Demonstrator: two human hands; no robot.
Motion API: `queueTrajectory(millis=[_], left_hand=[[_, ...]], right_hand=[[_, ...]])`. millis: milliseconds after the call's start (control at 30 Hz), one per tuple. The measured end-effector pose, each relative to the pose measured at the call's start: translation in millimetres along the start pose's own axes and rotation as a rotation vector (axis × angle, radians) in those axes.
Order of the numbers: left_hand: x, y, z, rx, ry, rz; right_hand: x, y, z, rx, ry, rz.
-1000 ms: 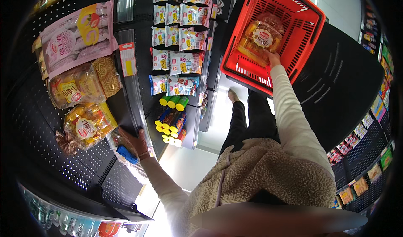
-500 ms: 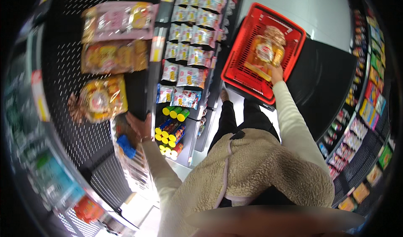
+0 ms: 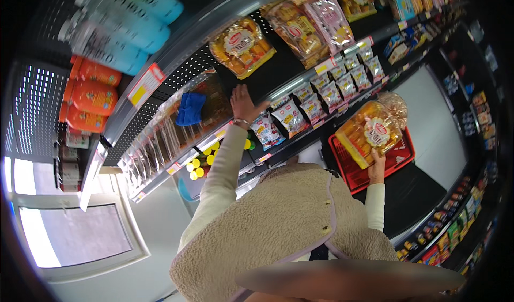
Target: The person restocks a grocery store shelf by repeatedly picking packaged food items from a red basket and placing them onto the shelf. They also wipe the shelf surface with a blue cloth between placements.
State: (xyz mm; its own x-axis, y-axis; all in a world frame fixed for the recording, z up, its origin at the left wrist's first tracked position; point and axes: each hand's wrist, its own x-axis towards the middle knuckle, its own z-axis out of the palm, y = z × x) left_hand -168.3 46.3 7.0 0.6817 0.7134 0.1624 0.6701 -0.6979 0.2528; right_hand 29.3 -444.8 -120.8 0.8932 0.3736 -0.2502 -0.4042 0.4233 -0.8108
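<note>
My right hand (image 3: 377, 165) holds a clear bag of golden buns (image 3: 372, 130) up above a red shopping basket (image 3: 399, 157). My left hand (image 3: 243, 105) is stretched out to the black perforated shelf (image 3: 176, 69), fingers spread and resting on the shelf beside a clear packet of bread (image 3: 182, 122) with a blue label. Another bag of buns (image 3: 242, 46) lies on the shelf just above that hand. Both sleeves are cream, over a fleecy beige vest.
Pale blue bottles (image 3: 126, 18) and orange bottles (image 3: 91, 96) stand at the upper left. Small snack packets (image 3: 321, 96) hang in rows along a lower shelf, with yellow-capped items (image 3: 201, 163) below. Another aisle of shelves (image 3: 455, 216) runs along the right. A window (image 3: 69, 232) is at lower left.
The view has swung round strongly. My right hand has lifted the bag of buns out of the red basket. My left hand has moved up onto the shelf by the bread packets.
</note>
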Motion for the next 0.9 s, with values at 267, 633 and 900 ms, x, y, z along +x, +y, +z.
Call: queueTrajectory(millis=[267, 633, 900], left_hand=[[-76, 89, 4, -1.25, -0.471, 0.243], [-71, 59, -17, -1.836, -0.181, -0.069], [41, 18, -37, -1.78, 0.314, 0.069]], right_hand=[[5, -30, 172, -0.211, -0.467, 0.041], [-5, -8, 245, -0.271, -0.536, -0.094], [-30, 10, 206, -0.307, -0.473, 0.146]])
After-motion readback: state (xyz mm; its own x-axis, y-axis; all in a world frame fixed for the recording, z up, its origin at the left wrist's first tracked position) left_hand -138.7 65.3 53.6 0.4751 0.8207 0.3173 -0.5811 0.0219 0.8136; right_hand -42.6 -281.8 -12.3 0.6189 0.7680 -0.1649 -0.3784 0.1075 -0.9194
